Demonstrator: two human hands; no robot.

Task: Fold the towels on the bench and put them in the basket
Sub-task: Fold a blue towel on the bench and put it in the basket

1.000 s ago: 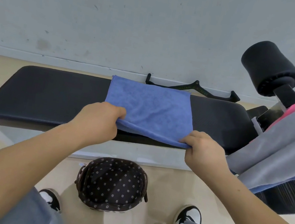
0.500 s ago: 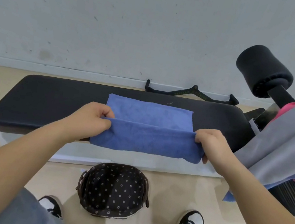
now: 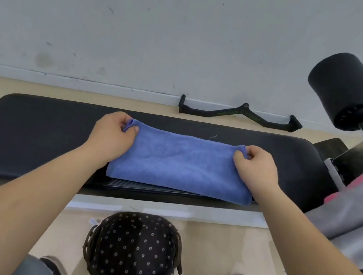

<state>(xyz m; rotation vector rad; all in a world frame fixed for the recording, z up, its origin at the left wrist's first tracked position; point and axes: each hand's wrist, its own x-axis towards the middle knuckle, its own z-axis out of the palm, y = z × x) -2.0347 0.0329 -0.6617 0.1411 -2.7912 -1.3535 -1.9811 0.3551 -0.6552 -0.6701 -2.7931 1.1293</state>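
- Black padded bench, the surface [image 3: 32, 131]: it carries the towel at its middle.
- Blue terry-cloth towel [image 3: 180, 168]: it is doubled over and lies flat, with the fold toward me and the free edges on the far side. The nap is soft and faintly creased. I judge it light, limp and not slippery. It would sag wherever it is unsupported, so I hold it at the corners.
- Dark round basket with dotted lining [image 3: 89, 237]: it stands on the floor below the surface's front edge.
- Left hand [image 3: 113, 138]: its grip pinches the far left corner of the towel.
- Right hand [image 3: 255, 166]: its grip pinches the far right corner of the towel.
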